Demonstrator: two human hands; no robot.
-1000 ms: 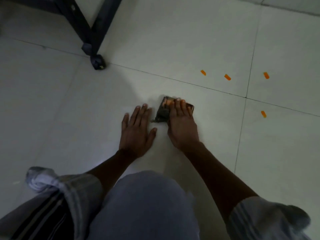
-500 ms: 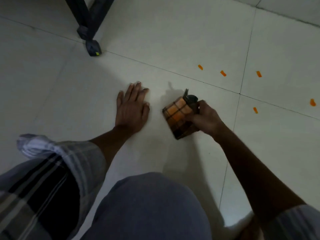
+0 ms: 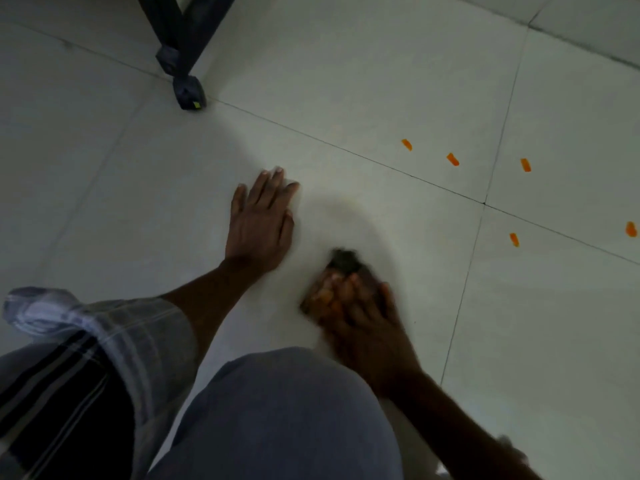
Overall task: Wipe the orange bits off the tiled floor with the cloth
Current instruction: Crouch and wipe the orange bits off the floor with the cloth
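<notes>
Dim, grey-green light — right hand [image 3: 360,306] motion-blurred, soft shadows, wide-angle bowing at edges

The right hand [image 3: 363,317], which half a second before had held the cloth [image 3: 341,271] lifted and pinched at its edge, came down flat on top of it, fingers spread, pressing it to the tiled floor [image 3: 381,81] nearer the knee [image 3: 287,410]. Both had turned motion-blurred, where earlier they showed sharp.
</notes>
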